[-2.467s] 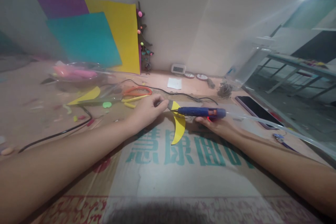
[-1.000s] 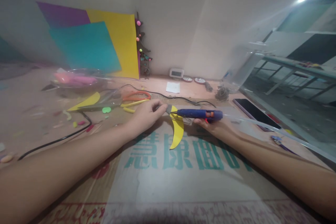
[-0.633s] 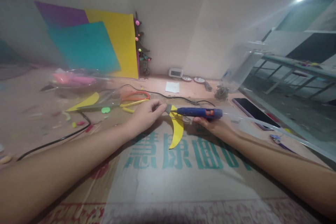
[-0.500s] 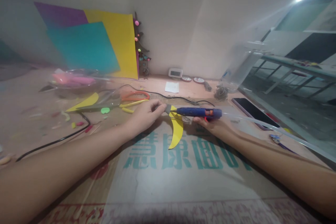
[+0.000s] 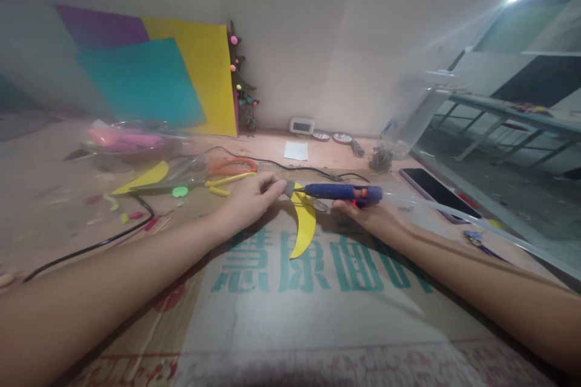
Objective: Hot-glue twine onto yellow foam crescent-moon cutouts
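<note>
My left hand [image 5: 259, 195] pinches a small grey piece [image 5: 289, 188] between thumb and fingers, over the board. A yellow crescent cutout [image 5: 305, 227] hangs down from beside that piece; whether the two are joined I cannot tell. From the right, my right hand [image 5: 358, 211] grips a dark blue hot glue gun [image 5: 342, 192] with a red light glowing near its handle. Its nozzle reaches the top of the crescent, close to the left fingertips. A clear glue stick [image 5: 426, 202] runs out of the gun's back, over the right forearm.
Left of my hands lie orange-handled scissors [image 5: 233, 164], a yellow paper scrap [image 5: 147, 179], a black cord [image 5: 100, 246] and small clay bits. A phone [image 5: 438, 193] and cutters [image 5: 476, 240] lie right. Coloured sheets [image 5: 145, 81] lean on the back wall. A printed cardboard [image 5: 281, 314] covers the front.
Almost nothing differs. The whole view has shifted slightly, and the crescent's lower tip sits a touch further left. Both hands keep their hold.
</note>
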`<state>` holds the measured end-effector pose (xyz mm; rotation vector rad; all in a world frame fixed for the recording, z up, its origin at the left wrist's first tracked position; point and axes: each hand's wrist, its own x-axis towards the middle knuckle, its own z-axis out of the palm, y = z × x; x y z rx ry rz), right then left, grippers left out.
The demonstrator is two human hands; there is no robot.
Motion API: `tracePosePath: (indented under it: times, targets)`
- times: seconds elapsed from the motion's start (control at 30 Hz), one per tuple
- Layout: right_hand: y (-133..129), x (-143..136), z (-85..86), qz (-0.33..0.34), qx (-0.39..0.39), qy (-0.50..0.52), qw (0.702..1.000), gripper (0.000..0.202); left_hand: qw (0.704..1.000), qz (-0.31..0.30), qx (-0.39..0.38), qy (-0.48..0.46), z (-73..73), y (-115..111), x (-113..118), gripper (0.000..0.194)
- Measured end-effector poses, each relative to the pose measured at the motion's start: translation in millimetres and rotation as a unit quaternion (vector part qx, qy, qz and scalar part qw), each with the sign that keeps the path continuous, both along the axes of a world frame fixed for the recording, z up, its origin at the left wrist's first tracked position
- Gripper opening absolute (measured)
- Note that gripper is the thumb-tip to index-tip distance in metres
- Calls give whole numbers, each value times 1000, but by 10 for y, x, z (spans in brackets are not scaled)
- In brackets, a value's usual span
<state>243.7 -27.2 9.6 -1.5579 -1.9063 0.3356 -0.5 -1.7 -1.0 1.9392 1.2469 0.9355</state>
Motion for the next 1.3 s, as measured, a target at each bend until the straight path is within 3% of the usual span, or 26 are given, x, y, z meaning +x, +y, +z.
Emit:
tracePosePath:
  times: [0.5,1.3]
  targets:
    - [19,42,-21,-28,-35,-21,999,34,1000,-8,11,10,-9,11,-10,35]
    - [57,35,-41,-56,-44,39,997,38,999,-28,11,16,-2,5,-14,36]
